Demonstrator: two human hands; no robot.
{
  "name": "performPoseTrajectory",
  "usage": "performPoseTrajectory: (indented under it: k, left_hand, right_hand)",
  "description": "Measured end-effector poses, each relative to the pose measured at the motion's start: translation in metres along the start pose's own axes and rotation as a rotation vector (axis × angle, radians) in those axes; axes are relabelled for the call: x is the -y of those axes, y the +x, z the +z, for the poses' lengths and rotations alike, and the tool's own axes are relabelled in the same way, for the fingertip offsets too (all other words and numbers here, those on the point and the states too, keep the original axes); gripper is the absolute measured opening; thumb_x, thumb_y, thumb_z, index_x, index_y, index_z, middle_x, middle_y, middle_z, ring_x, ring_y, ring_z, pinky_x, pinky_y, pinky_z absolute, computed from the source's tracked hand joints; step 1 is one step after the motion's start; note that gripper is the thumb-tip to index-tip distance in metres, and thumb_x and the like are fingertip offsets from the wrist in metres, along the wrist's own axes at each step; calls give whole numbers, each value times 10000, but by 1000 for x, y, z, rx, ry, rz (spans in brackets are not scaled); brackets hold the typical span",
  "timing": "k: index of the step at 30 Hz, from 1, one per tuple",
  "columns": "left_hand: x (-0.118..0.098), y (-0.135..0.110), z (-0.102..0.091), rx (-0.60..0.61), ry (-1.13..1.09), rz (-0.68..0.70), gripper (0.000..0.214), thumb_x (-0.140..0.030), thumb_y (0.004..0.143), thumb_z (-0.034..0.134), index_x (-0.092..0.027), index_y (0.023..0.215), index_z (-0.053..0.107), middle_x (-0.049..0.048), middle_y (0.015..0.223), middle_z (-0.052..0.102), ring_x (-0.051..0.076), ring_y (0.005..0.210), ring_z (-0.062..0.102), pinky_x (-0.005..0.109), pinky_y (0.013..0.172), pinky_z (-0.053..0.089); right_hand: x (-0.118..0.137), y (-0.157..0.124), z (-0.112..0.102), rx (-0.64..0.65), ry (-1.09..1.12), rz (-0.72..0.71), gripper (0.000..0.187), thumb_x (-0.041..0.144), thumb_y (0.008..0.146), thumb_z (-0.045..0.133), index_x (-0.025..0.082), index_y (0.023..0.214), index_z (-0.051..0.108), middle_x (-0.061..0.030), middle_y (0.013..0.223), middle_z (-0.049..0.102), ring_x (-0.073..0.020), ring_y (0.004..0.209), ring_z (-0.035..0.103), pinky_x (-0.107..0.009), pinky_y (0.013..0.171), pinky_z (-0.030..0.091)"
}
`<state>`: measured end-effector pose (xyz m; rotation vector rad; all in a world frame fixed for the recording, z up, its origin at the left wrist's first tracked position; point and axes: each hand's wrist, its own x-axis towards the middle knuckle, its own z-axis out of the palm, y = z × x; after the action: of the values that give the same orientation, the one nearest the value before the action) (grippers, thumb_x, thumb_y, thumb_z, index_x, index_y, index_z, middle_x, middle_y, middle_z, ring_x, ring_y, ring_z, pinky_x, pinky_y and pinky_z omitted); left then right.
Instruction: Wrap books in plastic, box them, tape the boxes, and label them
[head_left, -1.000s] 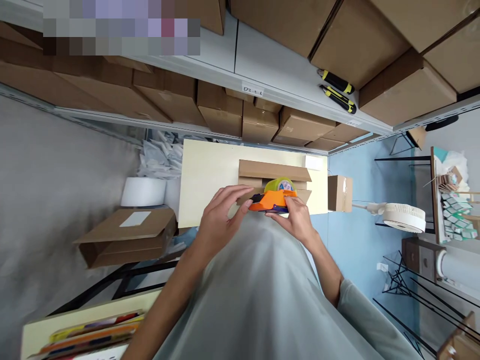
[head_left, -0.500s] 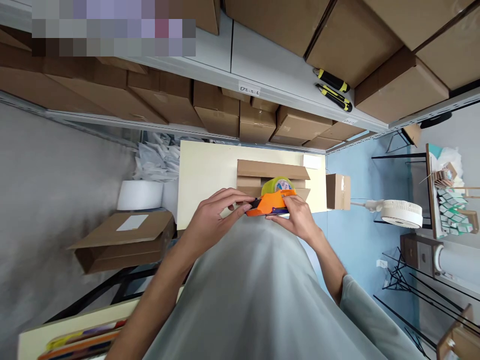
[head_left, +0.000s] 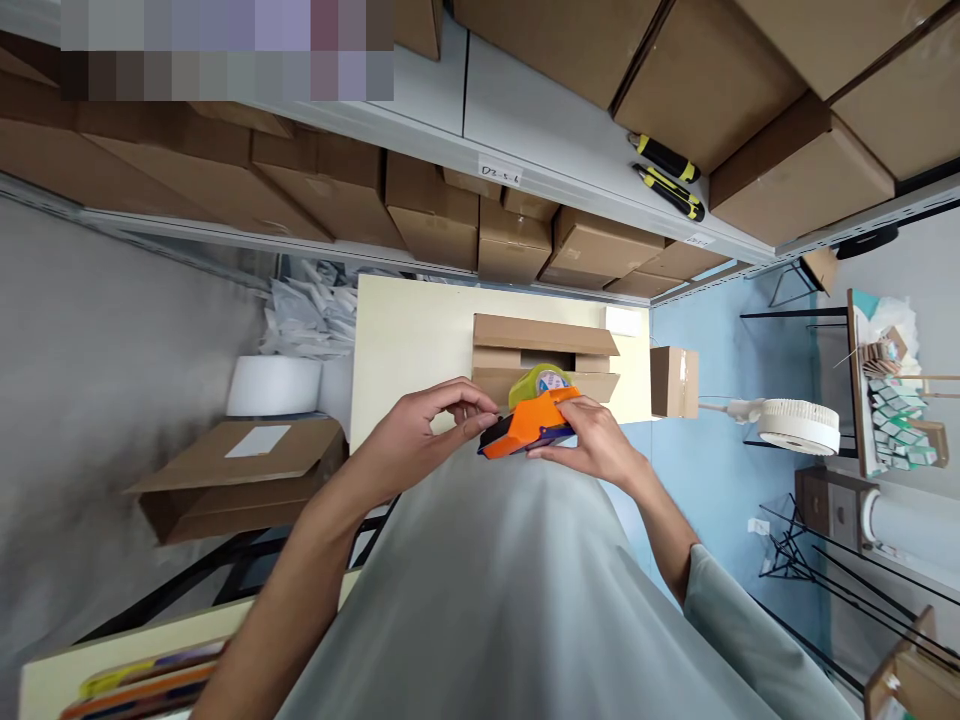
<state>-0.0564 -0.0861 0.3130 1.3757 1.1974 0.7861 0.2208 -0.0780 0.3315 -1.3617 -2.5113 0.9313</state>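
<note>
The tape dispenser (head_left: pixel 529 428) is held tilted in front of the table (head_left: pixel 409 340), its body gripped between the thumb and fingers of the right hand (head_left: pixel 596 438). By the left hand (head_left: pixel 424 430), thumb and fingertips are brought together at the dispenser's black end; whether a tape end is pinched there cannot be told. 1 part appears done – the yellow tape roll (head_left: pixel 525 388) is seated in the dispenser. On the table, just beyond, the cardboard box (head_left: pixel 544 332) is left with its flaps spread and a gap between them; no strip is seen across it, so its closing is judged not yet begun.
</note>
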Motion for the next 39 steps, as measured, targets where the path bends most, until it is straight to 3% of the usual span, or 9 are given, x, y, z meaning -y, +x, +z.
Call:
performPoseTrajectory:
  k: [7,11,15,20,24,27,30,34,39]
  left_hand:
    - [-9,-1,12,-87,-35,-163,344,-578,905,658,-237,882,703,34,861,727,189,781,645,301,751,557]
    - [-9,-3,23,-214,-33,-216,316,-543,908,617,-235,881,683,27,852,718,184,759,619,305,758,538]
    - [-4,-7,31,-238,-120,-312,324,-553,878,621,-232,870,664,34,855,728,194,771,642,307,743,539]
    - [12,-10,16,-377,-233,-402,313,-534,833,688,-227,894,685,-9,687,619,168,638,569,280,619,489]
    - [38,5,-2,-448,-362,-432,293,-485,775,762,-210,851,696,-6,684,604,143,597,526,273,596,499]
    - [57,27,-4,-465,-544,-455,312,-459,729,820,-187,829,704,-7,701,602,132,634,541,297,691,588]
    - [68,44,0,-433,-737,-490,332,-436,704,875,-169,808,705,-37,662,546,119,657,536,408,831,668]
    - [78,54,5,-370,-928,-556,324,-370,703,922,-154,767,689,-38,665,552,107,663,553,543,927,671]
    - [94,60,6,-332,-1037,-618,314,-304,718,942,-147,759,673,-19,744,621,107,696,607,596,976,648]
  right_hand:
    - [0,8,-10,145,-66,63,501,701,919,760,221,901,617,-53,858,718,-247,817,676,-340,730,505]
    - [7,19,-28,287,-85,168,509,718,905,760,221,958,663,-20,766,679,-237,727,648,-324,669,447]
    - [14,31,-51,455,-6,233,467,670,911,769,232,1058,703,13,750,679,-210,674,634,-306,668,420]
    - [9,44,-89,556,-30,315,474,679,880,764,213,911,686,16,717,642,-174,643,573,-289,642,373]
    - [-2,68,-112,611,54,388,511,700,851,763,199,895,671,17,720,635,-141,619,538,-272,593,353]
    - [-16,94,-114,632,94,403,558,736,803,790,195,862,665,12,716,645,-136,623,547,-267,580,364]
    - [-36,117,-107,677,150,418,607,765,763,809,181,875,689,-7,753,683,-144,650,579,-266,592,402]
    - [-61,134,-100,786,228,418,645,773,763,802,155,936,737,-31,819,729,-153,694,611,-264,626,446]
    - [-77,148,-93,831,211,409,628,764,744,830,158,890,755,-26,797,730,-157,689,603,-270,630,449]
